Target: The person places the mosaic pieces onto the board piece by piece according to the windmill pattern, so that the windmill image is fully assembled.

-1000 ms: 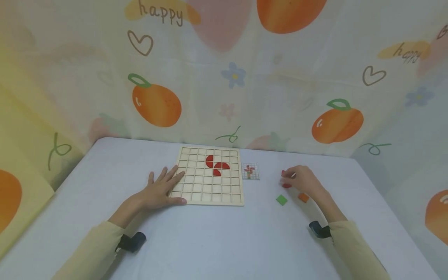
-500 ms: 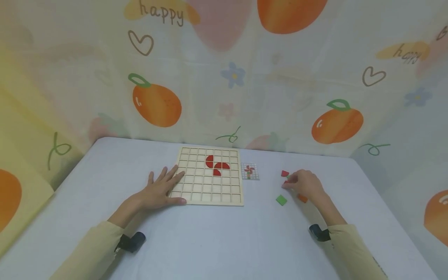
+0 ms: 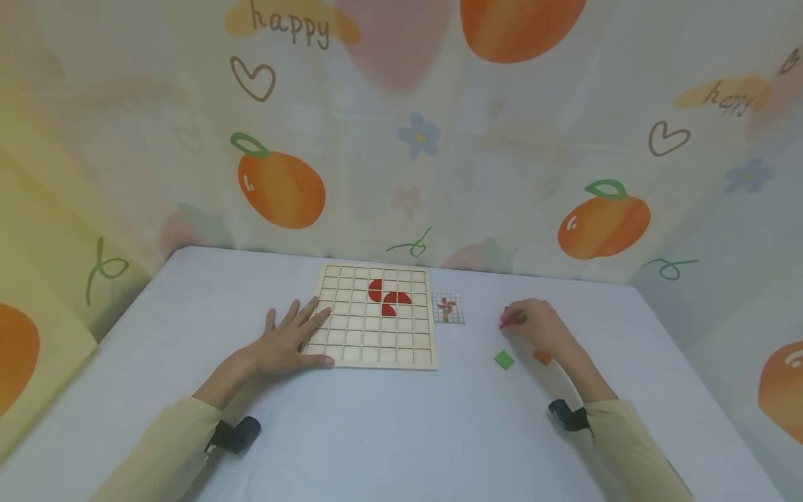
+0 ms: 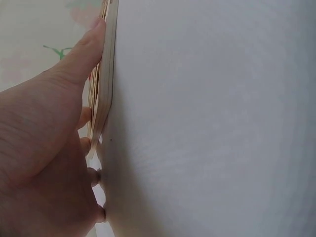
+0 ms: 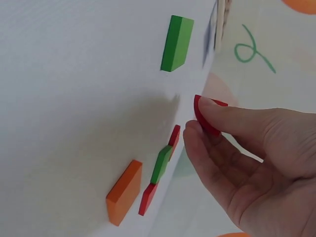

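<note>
My left hand (image 3: 285, 345) lies with spread fingers on the left edge of the wooden grid board (image 3: 354, 338). In the left wrist view its thumb (image 4: 86, 52) rests along the board's near side. Several red curved pieces (image 3: 398, 298) sit in the board's upper squares. Right of the board, my right hand (image 3: 542, 328) pinches a red quarter-circle tile (image 5: 205, 116) between thumb and fingertips, raised over the table. Beneath and around it lie a green square tile (image 3: 505, 360), an orange tile (image 3: 542, 357), another green tile (image 5: 161, 164) and red tiles (image 5: 147, 198).
A small pattern card (image 3: 456, 316) with a pinwheel picture lies against the board's right side. White cloth covers the table (image 3: 389, 432). A fruit-print curtain (image 3: 489, 167) hangs behind its far edge.
My right hand has reached down to a red tile, pinched it and lifted it slightly up and to the left. The left hand and board have stayed still.
</note>
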{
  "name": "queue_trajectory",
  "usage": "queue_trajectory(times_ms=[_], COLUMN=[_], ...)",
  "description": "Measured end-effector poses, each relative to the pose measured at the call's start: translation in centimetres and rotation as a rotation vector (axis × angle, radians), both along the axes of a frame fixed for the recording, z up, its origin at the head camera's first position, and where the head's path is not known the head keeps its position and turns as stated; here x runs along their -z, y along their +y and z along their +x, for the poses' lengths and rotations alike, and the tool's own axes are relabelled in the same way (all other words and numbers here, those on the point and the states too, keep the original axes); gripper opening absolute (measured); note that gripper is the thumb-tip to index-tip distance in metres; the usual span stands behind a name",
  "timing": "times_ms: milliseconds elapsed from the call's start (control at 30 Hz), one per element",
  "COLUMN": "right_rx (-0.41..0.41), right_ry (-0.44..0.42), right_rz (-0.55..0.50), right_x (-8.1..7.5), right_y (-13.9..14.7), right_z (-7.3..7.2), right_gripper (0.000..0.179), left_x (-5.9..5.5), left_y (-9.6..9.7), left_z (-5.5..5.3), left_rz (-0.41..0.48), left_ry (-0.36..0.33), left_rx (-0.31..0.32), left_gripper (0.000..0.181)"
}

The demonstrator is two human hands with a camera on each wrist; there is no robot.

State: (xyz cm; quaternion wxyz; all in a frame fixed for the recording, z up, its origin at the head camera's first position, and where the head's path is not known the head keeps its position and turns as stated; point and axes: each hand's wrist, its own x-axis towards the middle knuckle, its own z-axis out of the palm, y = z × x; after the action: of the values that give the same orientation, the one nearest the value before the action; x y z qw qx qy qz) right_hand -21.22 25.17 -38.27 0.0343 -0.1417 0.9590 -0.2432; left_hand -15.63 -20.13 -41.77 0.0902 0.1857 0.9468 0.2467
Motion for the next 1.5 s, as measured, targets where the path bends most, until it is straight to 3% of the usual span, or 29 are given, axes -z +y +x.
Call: queue_trajectory(times_ms=[300, 567, 867, 1200, 1500], right_rx=[-0.081, -0.096, -0.139, -0.132, -0.149], right_ry=[0.039, 0.029, 0.025, 0.03, 0.028], right_rz=[-0.001, -0.032, -0.068, -0.061, -0.12], right_x=[-0.3, -0.7, -1.0, -1.3, -1.3], right_y=[-2.3, -4.9, -7.8, -9.6, -11.1], right_z=[-0.8, -1.3, -1.3, -1.6, -1.4], right_gripper=[0.011, 0.021, 0.014, 0.019, 0.017], left_x=[0.0, -0.2, -0.1, -0.3, -0.5], left_y=[-0.1, -0.1, -0.1, 0.1, 0.0], left_z=[0.1, 0.0, -0.3, -0.4, -0.2], left_rz=[-0.004, -0.003, 0.017, 0.004, -0.001], left_ry=[0.004, 0.002, -0.012, -0.028, -0.045], left_rx=[-0.004, 0.0, 0.013, 0.01, 0.005], left_gripper=[0.098, 0.099, 0.099, 0.098, 0.097])
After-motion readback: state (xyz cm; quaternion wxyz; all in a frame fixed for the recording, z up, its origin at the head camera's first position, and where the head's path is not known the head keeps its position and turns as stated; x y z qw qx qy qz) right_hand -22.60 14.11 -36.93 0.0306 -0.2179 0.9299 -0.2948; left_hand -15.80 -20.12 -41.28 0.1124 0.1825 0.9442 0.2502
